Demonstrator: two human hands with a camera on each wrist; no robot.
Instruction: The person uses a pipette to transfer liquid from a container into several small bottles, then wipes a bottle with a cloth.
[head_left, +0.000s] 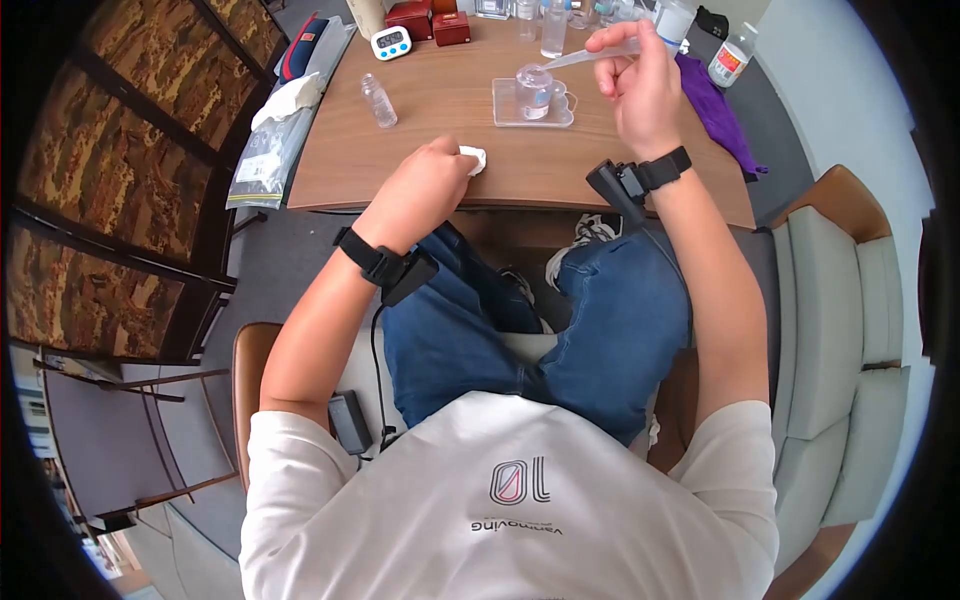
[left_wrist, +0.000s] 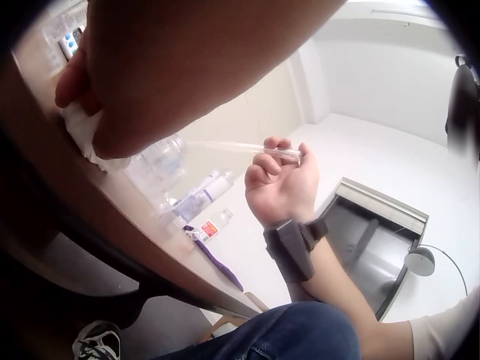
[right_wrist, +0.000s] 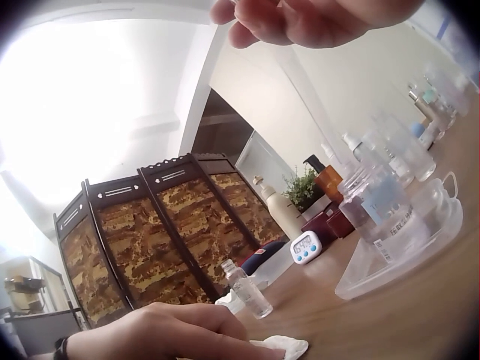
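Note:
My right hand (head_left: 642, 95) is raised over the right part of the table, thumb and fingers pinching a clear plastic dropper (head_left: 597, 53). The dropper slants down to the left, its tip right at the mouth of a clear jar (head_left: 534, 98). That jar holds clear liquid, carries a label and stands upright on a transparent tray (head_left: 503, 113). Near the table's front edge, my left hand (head_left: 428, 186) rests low, its fingers gripping a crumpled white tissue (head_left: 477, 157). An uncapped small clear bottle (head_left: 378, 102) stands beyond the left hand.
A white timer (head_left: 391, 42) and dark red boxes (head_left: 452, 28) stand at the back. Several clear bottles crowd the back right, near a white-labelled bottle (head_left: 732, 58) and a purple cloth (head_left: 712, 112). Plastic bags (head_left: 262, 150) lie along the left edge.

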